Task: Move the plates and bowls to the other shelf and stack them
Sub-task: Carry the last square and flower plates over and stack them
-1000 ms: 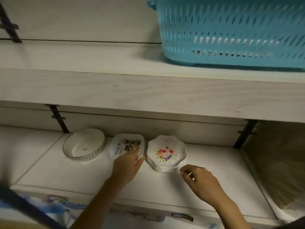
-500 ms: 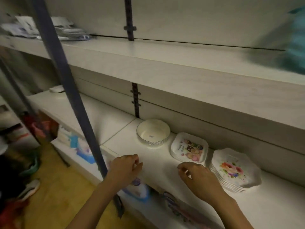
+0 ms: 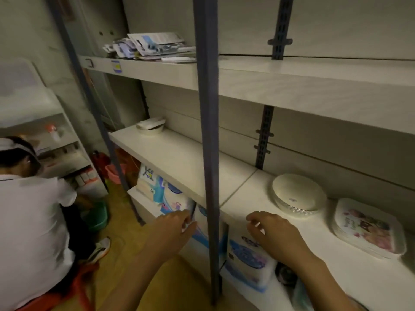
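A round white bowl (image 3: pixel 298 195) sits on the white middle shelf (image 3: pixel 253 198) at the right. Beside it, further right, lies a stack of rectangular plates with a cartoon print (image 3: pixel 368 228). Far down the same shelf at the left stands another white bowl with something flat on top (image 3: pixel 151 126). My left hand (image 3: pixel 173 230) hovers in front of the shelf edge, left of the blue post, fingers loosely curled and holding nothing. My right hand (image 3: pixel 276 236) hangs over the shelf's front edge, right of the post, fingers curled and empty.
A blue upright post (image 3: pixel 207 140) stands between my hands. Packs of tissue (image 3: pixel 247 254) fill the lower shelf. Packaged goods (image 3: pixel 150 47) lie on the top shelf. A person in a white shirt (image 3: pixel 31 221) sits on a red stool at the left.
The view has swung left; the flowered plates have left the frame. Both hands have drawn back from the plates toward the shelf's front edge, still empty.
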The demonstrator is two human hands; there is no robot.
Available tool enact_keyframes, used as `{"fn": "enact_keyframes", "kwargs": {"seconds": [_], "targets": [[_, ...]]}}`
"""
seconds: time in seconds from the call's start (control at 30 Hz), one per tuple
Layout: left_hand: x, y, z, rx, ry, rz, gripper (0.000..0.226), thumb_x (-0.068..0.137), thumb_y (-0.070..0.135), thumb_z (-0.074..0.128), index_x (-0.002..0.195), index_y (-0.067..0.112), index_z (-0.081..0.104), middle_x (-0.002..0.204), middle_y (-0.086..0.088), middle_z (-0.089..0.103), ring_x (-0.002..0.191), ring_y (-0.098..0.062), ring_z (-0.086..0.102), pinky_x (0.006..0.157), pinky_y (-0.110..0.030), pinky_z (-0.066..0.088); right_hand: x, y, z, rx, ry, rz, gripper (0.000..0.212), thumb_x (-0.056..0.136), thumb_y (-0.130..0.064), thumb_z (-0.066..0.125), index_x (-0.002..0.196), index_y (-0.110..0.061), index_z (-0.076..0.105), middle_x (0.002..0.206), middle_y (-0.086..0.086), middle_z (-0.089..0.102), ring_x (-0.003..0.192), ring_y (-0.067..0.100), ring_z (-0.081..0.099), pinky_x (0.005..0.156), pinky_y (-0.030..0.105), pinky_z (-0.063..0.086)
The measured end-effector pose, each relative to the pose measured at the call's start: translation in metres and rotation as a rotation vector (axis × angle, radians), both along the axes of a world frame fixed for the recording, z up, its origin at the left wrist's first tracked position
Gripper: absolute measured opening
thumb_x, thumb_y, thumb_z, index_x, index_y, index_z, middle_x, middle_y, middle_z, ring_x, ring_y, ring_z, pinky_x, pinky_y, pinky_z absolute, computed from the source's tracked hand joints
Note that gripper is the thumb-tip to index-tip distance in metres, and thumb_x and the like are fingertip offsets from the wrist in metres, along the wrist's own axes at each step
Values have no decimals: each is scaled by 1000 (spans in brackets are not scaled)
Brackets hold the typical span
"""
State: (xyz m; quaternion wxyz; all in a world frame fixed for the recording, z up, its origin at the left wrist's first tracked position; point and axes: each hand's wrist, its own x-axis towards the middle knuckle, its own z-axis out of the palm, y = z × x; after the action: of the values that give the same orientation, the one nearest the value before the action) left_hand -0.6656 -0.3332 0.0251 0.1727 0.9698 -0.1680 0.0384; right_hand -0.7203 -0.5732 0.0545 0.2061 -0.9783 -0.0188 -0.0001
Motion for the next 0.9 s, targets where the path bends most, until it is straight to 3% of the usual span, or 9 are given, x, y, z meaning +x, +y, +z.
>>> {"fn": "enact_keyframes", "kwargs": {"seconds": [0.17, 0.4, 0.6, 0.7, 0.9], "targets": [[29, 76, 6, 49, -21, 27, 17, 92, 45, 40, 88, 31, 48, 87, 10, 56, 75, -6, 53, 66, -17, 45, 39, 75, 5, 32, -11, 45, 28, 96, -34, 40, 116, -27, 57, 117, -5, 62, 100, 15, 60, 83, 29, 50], [87, 146, 7, 64, -23, 88, 23, 90, 45, 43, 91, 26, 55, 90, 8, 62, 73, -5, 53, 71, -20, 51, 106, 152, 9, 13, -36, 106, 28, 95, -38, 40, 117, -28, 55, 119, -7, 60, 101, 13, 60, 73, 21, 44], [165, 178, 8, 71, -28, 113, 27, 90, 45, 43, 96, 23, 56, 98, 4, 65, 79, -8, 57, 75, -24, 52, 189, 189, 0, 62, -10, 120, 32, 95, -36, 41, 124, -27, 52, 124, -7, 59, 103, 9, 58, 77, 18, 46], [212, 193, 12, 75, -50, 135, 26, 92, 43, 42, 100, 23, 56, 101, 3, 66, 87, -11, 61, 83, -30, 53, 242, 204, -2, 43, -7, 109, 34, 97, -36, 37, 127, -27, 50, 128, -7, 57, 108, 11, 57, 87, 24, 47], [301, 222, 26, 95, -126, 125, 27, 92, 43, 41, 96, 22, 59, 96, 4, 67, 83, -13, 62, 79, -29, 52, 337, 225, -1, 14, -27, 70, 34, 97, -39, 35, 126, -31, 49, 128, -11, 56, 108, 9, 57, 88, 24, 46]]}}
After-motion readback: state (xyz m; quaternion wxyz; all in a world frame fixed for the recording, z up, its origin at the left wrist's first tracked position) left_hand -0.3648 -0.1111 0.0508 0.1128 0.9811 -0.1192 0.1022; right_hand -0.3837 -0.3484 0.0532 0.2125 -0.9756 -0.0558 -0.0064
